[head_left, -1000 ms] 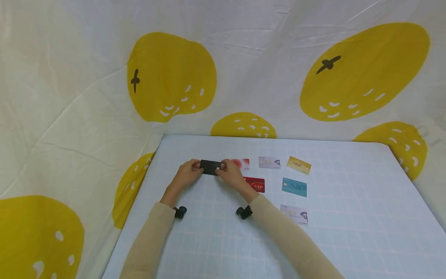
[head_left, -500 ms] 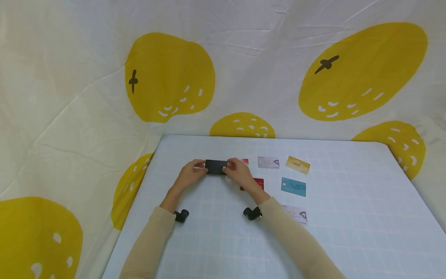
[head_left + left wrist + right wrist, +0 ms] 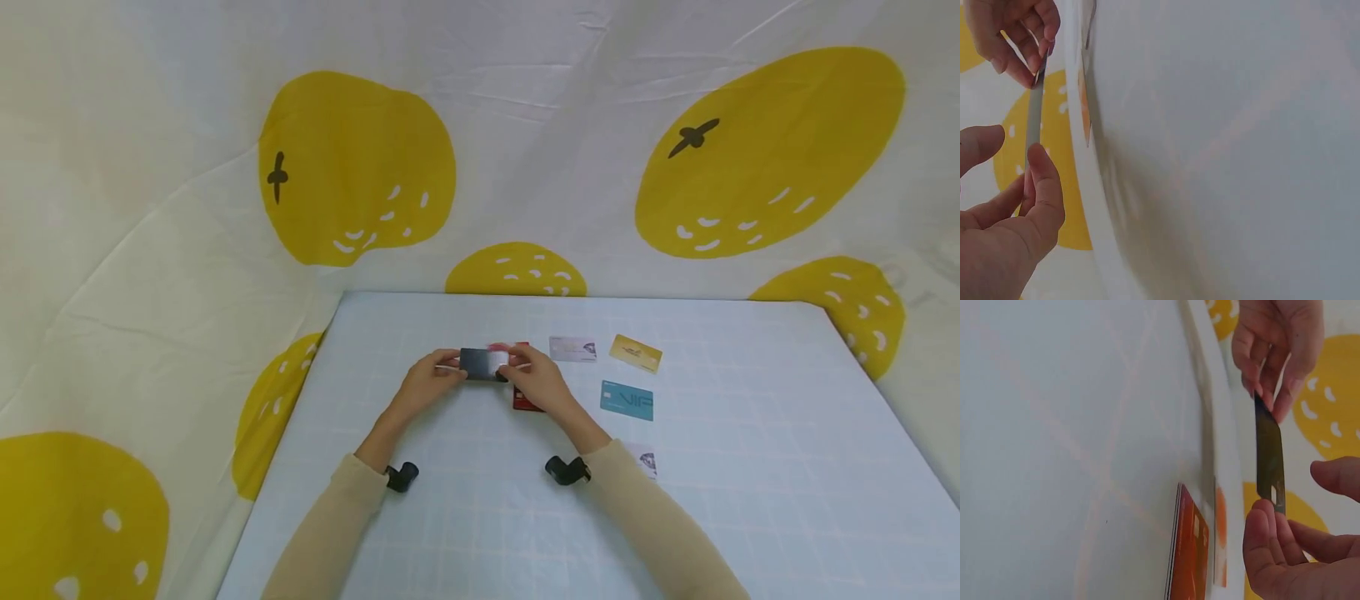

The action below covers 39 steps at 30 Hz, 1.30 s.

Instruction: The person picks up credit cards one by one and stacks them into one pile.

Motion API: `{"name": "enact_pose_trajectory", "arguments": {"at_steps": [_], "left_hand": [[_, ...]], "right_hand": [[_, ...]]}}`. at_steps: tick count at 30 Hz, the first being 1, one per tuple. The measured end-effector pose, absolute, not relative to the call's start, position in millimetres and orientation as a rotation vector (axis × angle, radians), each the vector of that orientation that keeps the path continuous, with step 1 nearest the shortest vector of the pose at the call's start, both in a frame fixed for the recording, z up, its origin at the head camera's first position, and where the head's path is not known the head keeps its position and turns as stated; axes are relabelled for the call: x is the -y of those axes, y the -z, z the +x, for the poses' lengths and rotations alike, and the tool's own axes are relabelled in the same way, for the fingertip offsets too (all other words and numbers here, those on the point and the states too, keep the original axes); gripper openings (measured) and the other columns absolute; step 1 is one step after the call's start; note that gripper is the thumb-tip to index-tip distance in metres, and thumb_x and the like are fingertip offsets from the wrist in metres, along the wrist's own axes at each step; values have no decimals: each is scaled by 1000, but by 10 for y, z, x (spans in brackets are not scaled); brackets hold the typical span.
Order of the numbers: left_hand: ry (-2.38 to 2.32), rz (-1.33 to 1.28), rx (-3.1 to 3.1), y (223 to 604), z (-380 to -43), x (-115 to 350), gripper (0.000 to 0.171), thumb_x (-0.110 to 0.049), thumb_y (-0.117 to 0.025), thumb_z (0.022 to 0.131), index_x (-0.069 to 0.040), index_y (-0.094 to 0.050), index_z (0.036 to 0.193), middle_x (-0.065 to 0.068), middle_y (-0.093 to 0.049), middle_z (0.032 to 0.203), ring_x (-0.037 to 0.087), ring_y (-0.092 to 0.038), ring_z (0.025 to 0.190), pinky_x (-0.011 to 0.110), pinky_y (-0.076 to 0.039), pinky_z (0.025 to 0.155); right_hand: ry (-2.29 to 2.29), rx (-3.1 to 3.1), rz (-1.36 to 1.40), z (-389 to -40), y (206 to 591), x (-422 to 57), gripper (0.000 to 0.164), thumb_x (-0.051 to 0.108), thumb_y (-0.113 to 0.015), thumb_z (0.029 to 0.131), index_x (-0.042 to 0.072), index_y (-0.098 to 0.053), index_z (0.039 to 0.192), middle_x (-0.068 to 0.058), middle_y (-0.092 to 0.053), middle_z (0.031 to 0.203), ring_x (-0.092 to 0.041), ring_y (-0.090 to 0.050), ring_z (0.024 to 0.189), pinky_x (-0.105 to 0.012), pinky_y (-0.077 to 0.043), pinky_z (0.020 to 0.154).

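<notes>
Fingers (image 3: 1261, 540) gripping thin dark card (image 3: 478, 364), glossy; pale chip (image 3: 1274, 495) at one end

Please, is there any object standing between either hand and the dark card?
Nothing visible stands in between: the left hand and the right hand each touch an end of the dark card directly. The deep-red card lies on the table, partly hidden by the right hand in the head view, not in between.

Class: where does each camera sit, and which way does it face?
Head: on the head, facing forward and down at the table; left hand, right hand, sleeves show.
Left wrist: worn there, facing the left hand; right hand beyond.
Right wrist: worn there, facing the right hand; left hand beyond.
Both wrist views share the dark card.
</notes>
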<state>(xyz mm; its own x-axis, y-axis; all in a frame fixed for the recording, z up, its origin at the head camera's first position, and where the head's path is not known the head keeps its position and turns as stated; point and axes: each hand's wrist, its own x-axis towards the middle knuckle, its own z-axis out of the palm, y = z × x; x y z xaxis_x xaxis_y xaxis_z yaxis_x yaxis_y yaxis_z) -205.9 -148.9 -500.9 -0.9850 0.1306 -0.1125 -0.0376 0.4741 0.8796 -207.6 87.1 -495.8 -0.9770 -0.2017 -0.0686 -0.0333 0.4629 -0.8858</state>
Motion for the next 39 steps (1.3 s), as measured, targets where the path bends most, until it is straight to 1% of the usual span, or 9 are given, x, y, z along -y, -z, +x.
{"name": "enact_pose_trajectory", "arguments": {"at_steps": [7,14,23,27,33,39], "left_hand": [[-1556,155,-2528,5034,-2024,1301,46,-22,-73,93,-7,-61,135,9,-63,122,23,-64,108,37,-55,85],[-1534,234,-2505,5062,-1977,1158,49,-23,-73,93,-5,-60,136,8,-64,122,22,-65,108,37,-54,89],[-1508,355,-2468,5086,-1954,972,46,-19,-70,95,-4,-60,137,8,-64,123,20,-65,107,34,-53,89],[-1486,390,-2480,5080,-1947,915,46,-19,-69,94,-3,-60,137,9,-65,123,21,-65,106,36,-52,90],[-1455,395,-2485,5104,-1945,846,46,-20,-69,94,-4,-60,136,8,-65,125,20,-64,108,35,-51,93],[-1433,427,-2487,5128,-1942,798,44,-17,-68,95,0,-61,134,9,-65,125,21,-64,108,37,-52,93]], "right_hand": [[1500,-2557,-120,-1979,4958,-1077,51,31,-66,97,6,-55,140,-10,-64,119,-29,-62,108,-44,-53,91],[1525,-2551,-69,-1867,4987,-1257,47,32,-66,97,7,-58,135,-9,-64,117,-29,-62,108,-43,-54,88],[1507,-2568,-5,-1807,5031,-1461,44,30,-66,97,5,-60,132,-12,-64,117,-29,-63,105,-40,-56,85],[1515,-2560,-8,-1789,5028,-1520,44,29,-65,98,3,-60,133,-13,-64,117,-30,-63,105,-41,-55,87],[1504,-2553,15,-1750,5013,-1590,44,30,-65,98,5,-59,134,-13,-63,118,-30,-63,106,-42,-54,86],[1506,-2540,49,-1720,5048,-1638,43,29,-65,98,5,-60,133,-12,-64,117,-28,-62,104,-40,-53,85]]}}
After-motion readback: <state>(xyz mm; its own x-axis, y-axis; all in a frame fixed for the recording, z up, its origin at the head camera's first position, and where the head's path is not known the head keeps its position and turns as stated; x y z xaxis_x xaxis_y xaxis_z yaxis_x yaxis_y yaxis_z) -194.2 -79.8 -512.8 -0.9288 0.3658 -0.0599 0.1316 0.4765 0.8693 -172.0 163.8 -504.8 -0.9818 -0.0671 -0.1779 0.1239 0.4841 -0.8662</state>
